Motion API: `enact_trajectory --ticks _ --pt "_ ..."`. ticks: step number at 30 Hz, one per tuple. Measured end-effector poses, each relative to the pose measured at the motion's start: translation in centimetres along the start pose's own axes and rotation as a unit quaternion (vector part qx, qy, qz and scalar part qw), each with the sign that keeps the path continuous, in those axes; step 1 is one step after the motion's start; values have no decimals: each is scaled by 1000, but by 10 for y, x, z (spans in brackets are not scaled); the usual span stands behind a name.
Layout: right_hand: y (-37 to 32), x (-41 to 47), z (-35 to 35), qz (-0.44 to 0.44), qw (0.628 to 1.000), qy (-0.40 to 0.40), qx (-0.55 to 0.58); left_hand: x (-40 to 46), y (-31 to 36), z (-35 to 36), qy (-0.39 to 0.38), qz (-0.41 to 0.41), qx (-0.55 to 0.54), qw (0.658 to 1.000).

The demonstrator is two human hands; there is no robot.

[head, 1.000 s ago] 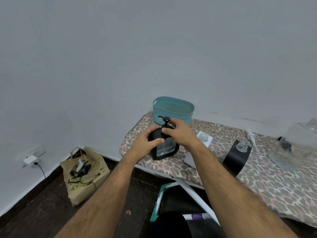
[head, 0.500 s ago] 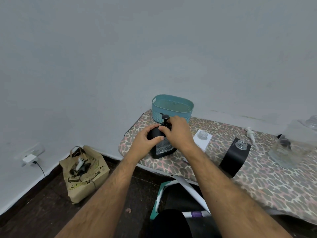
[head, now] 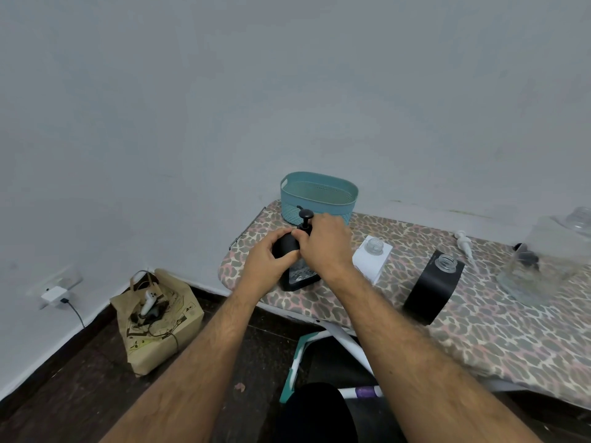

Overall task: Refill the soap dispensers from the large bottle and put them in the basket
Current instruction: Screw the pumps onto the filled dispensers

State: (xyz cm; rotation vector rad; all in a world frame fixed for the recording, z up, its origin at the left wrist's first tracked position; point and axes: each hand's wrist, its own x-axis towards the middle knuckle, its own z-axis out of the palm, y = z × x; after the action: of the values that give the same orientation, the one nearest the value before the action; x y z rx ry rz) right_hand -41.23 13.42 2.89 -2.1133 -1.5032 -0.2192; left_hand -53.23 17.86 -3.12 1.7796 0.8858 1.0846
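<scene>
Basically nothing on the board has shifted since a second ago, it's just the view sliding a bit; both hands stay clamped on the same dispenser (head: pixel 295 276) and the right one looks like it has crept slightly round the pump collar.

Grip-wise: left hand (head: pixel 267 265) wraps the dark shoulder of the dispenser, fingers curled round it, holding it steady. Right hand (head: pixel 326 247) pinches the collar just under the pump head (head: pixel 306 214), fingertips closed on it, so I'd guess it's screwing the pump down.

What matters next: the dispenser stands upright, long axis vertical, pump pointing straight up between the two hands. The basket (head: pixel 319 195) sits right behind the grip, just past the pump, no gap worth mentioning. Either hand is about as near, though the left already has the body.

Looks: black squarish bottle with a clear window low on the front, some liquid showing in it.

Off to the right of the grip, two more open dispensers, white (head: pixel 372 260) and black (head: pixel 431 289), wait without pumps, and the big bottle (head: pixel 550 260) is well beyond those.
</scene>
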Motion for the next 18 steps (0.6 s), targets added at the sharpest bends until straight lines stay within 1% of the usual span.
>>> enact_trajectory --ticks 4,9,13,15,18 --pt "0 2 -2 14 999 -26 28 0 2 0 -4 0 16 1000" --pt "5 10 -12 4 987 -96 130 1 6 0 14 -3 33 999" --pt "12 9 -20 12 971 -127 201 5 6 -2 68 -25 30 997" --pt "17 8 -26 20 969 -144 201 6 7 -4 95 -37 26 995" --pt "28 9 -32 12 969 -144 200 4 9 -1 108 -43 24 993"
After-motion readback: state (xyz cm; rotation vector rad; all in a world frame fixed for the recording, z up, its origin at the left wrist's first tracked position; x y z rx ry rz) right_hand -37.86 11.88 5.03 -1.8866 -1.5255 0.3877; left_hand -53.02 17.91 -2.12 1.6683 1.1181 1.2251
